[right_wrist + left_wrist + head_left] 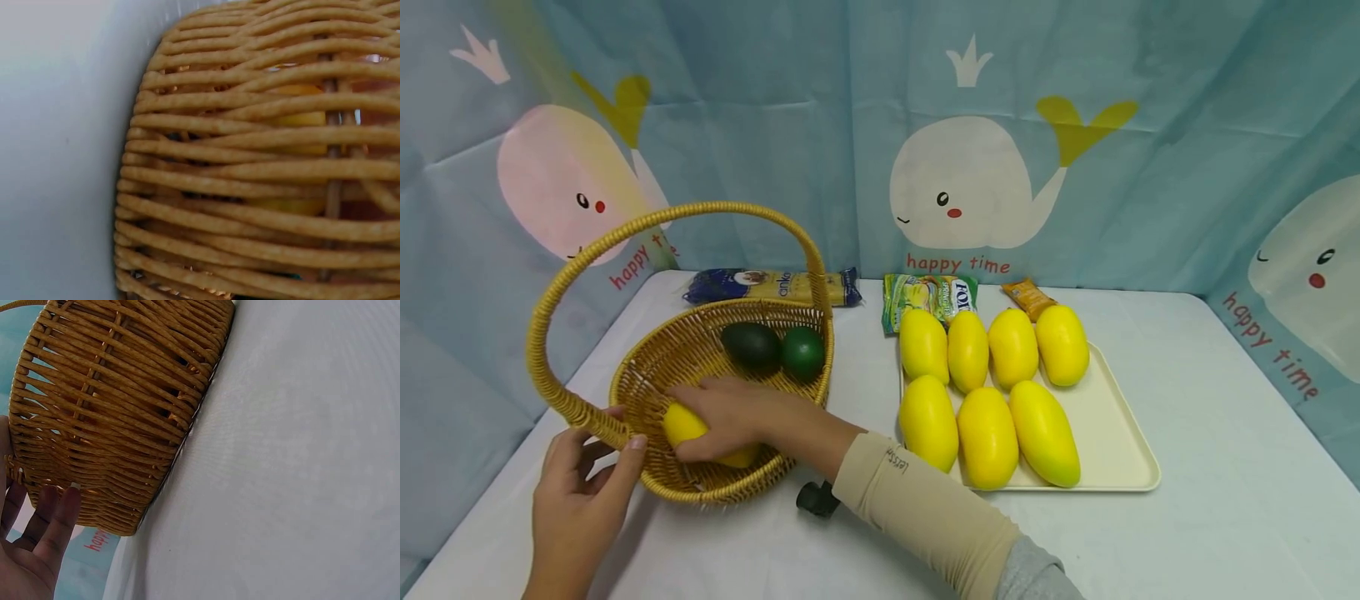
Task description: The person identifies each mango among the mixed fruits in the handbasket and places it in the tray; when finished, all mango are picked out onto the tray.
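A woven wicker basket (829,367) with a tall arched handle (730,208) stands on the left of the table. My left hand (583,492) holds its rim by the near foot of the handle, thumb on top. In the left wrist view, fingers (62,522) lie against the outer weave. Reaching into the basket, my right hand (730,417) grips a yellow mango (682,423), which it partly covers. Behind that hand lie two avocados, a dark one (752,347) and a greener one (803,353). The right wrist view shows mostly basket wall (262,144), with yellow behind the gaps.
To the right, a cream tray (1116,442) bears several yellow mangoes (988,437). Along the back lie a blue and yellow packet (767,285), a green packet (917,296) and a small orange packet (1028,296). A printed curtain (805,150) hangs behind the table.
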The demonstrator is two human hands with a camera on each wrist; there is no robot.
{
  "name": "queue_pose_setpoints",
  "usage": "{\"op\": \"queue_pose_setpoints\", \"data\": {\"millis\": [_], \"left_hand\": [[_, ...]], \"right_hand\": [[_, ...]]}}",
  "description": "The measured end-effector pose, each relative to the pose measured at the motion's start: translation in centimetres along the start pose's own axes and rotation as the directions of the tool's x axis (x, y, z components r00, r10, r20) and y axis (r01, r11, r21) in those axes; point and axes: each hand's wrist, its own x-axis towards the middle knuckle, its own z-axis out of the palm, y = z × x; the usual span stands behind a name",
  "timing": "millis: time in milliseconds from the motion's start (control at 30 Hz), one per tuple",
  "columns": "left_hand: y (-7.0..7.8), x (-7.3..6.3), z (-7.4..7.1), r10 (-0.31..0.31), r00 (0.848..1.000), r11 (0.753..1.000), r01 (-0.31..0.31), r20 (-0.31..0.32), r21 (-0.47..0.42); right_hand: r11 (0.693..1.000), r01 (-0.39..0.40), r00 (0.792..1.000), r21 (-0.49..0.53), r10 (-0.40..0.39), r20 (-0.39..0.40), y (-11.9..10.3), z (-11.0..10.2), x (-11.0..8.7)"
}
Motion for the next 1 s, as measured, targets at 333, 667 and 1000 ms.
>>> {"op": "queue_pose_setpoints", "data": {"millis": [333,667,1000], "left_hand": [[-0.2,0.0,0.1,0.019,1.000,1.000,-0.019,0.000,-0.015],[-0.1,0.0,0.1,0.049,0.999,0.998,-0.049,0.002,-0.030],[0.1,0.0,0.0,0.037,0.999,0.999,-0.037,-0.004,-0.027]], "right_hand": [[0.999,0.014,0.986,0.033,-0.008,-0.164,-0.1,-0.3,-1.5],[0.968,0.116,0.953,0.222,-0.046,-0.300,0.2,-0.5,-3.6],[0.935,0.170,0.929,0.311,-0.046,-0.368,0.6,-0.5,-5.4]]}}
